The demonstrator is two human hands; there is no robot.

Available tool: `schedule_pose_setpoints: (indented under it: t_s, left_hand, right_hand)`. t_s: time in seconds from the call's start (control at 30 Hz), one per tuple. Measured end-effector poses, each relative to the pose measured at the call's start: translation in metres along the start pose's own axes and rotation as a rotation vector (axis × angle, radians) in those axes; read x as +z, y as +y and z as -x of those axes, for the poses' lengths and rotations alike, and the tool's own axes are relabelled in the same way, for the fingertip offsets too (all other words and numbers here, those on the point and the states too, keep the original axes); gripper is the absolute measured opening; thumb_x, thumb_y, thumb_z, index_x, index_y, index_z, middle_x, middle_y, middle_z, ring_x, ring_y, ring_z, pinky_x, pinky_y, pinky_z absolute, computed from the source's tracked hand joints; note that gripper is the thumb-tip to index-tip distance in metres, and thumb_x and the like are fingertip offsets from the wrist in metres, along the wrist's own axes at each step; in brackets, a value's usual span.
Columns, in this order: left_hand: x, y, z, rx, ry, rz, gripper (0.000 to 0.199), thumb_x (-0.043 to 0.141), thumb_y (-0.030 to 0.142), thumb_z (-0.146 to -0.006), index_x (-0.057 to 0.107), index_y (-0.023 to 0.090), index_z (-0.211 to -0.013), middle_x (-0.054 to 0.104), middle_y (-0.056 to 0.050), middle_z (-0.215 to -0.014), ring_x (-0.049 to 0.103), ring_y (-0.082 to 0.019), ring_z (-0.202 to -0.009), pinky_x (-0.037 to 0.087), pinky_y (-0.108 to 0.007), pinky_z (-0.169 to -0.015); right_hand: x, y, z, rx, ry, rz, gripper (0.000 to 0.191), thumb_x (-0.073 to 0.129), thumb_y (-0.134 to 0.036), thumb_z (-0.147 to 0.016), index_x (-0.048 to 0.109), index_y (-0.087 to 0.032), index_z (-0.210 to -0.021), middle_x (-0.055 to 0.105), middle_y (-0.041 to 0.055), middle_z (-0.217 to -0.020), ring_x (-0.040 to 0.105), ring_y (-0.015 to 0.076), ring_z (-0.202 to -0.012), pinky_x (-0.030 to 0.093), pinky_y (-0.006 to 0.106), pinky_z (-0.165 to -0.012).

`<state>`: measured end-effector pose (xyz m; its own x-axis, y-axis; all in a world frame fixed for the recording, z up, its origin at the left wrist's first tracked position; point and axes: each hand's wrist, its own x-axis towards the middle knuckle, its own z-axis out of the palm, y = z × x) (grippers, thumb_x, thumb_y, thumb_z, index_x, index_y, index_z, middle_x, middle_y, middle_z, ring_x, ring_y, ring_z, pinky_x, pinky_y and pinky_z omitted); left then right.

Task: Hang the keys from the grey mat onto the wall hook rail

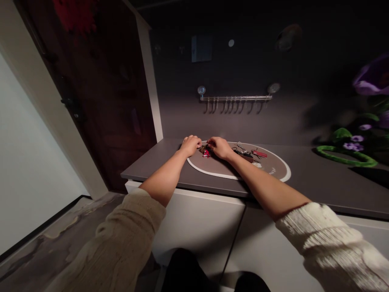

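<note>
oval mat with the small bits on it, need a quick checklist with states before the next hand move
1. Left hand over or beside the mat, near the small red piece: ok
2. Fingertips of left hand and right hand apart, with a narrow gap: ok
3. Secure grip on anything: cannot tell, too small and dark
4. Red tag away from right hand's fingers: ok
5. Mat in full view: not ok, right forearm crosses it
6. Mat's visible front rim on the countertop: ok

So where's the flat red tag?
In the head view, the red tag lies on the brown mat, right of the right hand, beside the dark items.
</note>
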<state>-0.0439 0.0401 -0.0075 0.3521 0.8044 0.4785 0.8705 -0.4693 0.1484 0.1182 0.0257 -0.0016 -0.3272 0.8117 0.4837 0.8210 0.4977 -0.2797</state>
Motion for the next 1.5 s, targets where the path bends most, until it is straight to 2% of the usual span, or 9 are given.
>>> schedule_pose_setpoints:
  t_s: [0.27,0.4,0.53,0.67,0.83,0.97,1.1,1.5]
  left_hand:
    - [-0.007,0.004,0.002,-0.028,0.048,-0.076,0.016,0.046,0.019,-0.081,0.061,0.021,-0.081,0.060,-0.005,-0.091,0.046,-0.018,-0.091,0.033,-0.029,-0.078]
    - [-0.008,0.005,0.000,-0.037,0.125,-0.027,0.016,0.045,0.019,-0.082,0.061,0.021,-0.081,0.060,-0.005,-0.091,0.047,-0.018,-0.091,0.034,-0.029,-0.079]
    - [-0.007,0.006,-0.004,-0.049,0.216,0.109,0.015,0.046,0.018,-0.080,0.061,0.020,-0.079,0.061,-0.004,-0.088,0.049,-0.017,-0.088,0.036,-0.029,-0.079]
    - [-0.008,0.009,-0.008,-0.075,0.283,0.336,0.012,0.048,0.014,-0.077,0.060,0.017,-0.074,0.062,-0.004,-0.083,0.052,-0.015,-0.082,0.038,-0.026,-0.077]
    - [-0.007,0.014,-0.010,-0.161,0.290,0.670,0.009,0.050,0.012,-0.075,0.059,0.013,-0.074,0.061,-0.002,-0.075,0.053,-0.011,-0.072,0.041,-0.024,-0.072]
    - [-0.005,0.015,-0.012,-0.221,0.298,0.855,0.007,0.051,0.013,-0.075,0.058,0.012,-0.075,0.060,-0.002,-0.072,0.053,-0.009,-0.069,0.042,-0.024,-0.071]
    - [-0.003,0.016,-0.012,-0.257,0.305,0.973,0.006,0.052,0.013,-0.074,0.058,0.012,-0.074,0.060,-0.002,-0.071,0.053,-0.009,-0.069,0.042,-0.025,-0.073]
    - [-0.003,0.023,-0.010,-0.258,0.292,1.146,0.002,0.055,0.014,-0.071,0.056,0.012,-0.071,0.057,-0.001,-0.067,0.049,-0.008,-0.063,0.041,-0.024,-0.068]
  right_hand:
    - [-0.002,-0.003,0.000,-0.015,0.002,0.040,0.022,0.049,-0.016,-0.079,0.063,-0.015,-0.096,0.064,0.0085,-0.098,0.057,0.0162,-0.089,0.039,0.023,-0.077]
    - [-0.001,-0.003,0.000,-0.019,0.010,0.032,0.022,0.049,-0.016,-0.079,0.063,-0.015,-0.095,0.064,0.0082,-0.098,0.057,0.0159,-0.089,0.039,0.023,-0.076]
    - [-0.001,-0.003,0.000,-0.019,0.030,-0.010,0.021,0.049,-0.017,-0.079,0.063,-0.015,-0.094,0.065,0.0080,-0.096,0.057,0.0153,-0.087,0.038,0.023,-0.076]
    - [-0.001,-0.004,-0.001,-0.025,0.066,-0.061,0.019,0.050,-0.018,-0.079,0.063,-0.016,-0.093,0.065,0.0076,-0.093,0.056,0.0149,-0.085,0.038,0.023,-0.076]
    - [0.000,-0.005,-0.001,-0.031,0.136,-0.144,0.018,0.050,-0.020,-0.078,0.062,-0.015,-0.091,0.064,0.0059,-0.084,0.055,0.0132,-0.077,0.038,0.024,-0.073]
    - [-0.001,-0.006,-0.001,-0.040,0.206,-0.223,0.017,0.048,-0.023,-0.078,0.060,-0.015,-0.088,0.063,0.0046,-0.081,0.053,0.0125,-0.072,0.038,0.025,-0.071]
    - [-0.003,-0.009,0.001,-0.043,0.245,-0.280,0.017,0.047,-0.026,-0.077,0.058,-0.016,-0.087,0.061,0.0031,-0.077,0.051,0.0123,-0.069,0.038,0.025,-0.070]
    - [-0.004,-0.010,0.004,0.028,0.236,-0.453,0.019,0.048,-0.033,-0.074,0.055,-0.017,-0.078,0.057,0.0008,-0.071,0.048,0.0116,-0.064,0.037,0.025,-0.066]
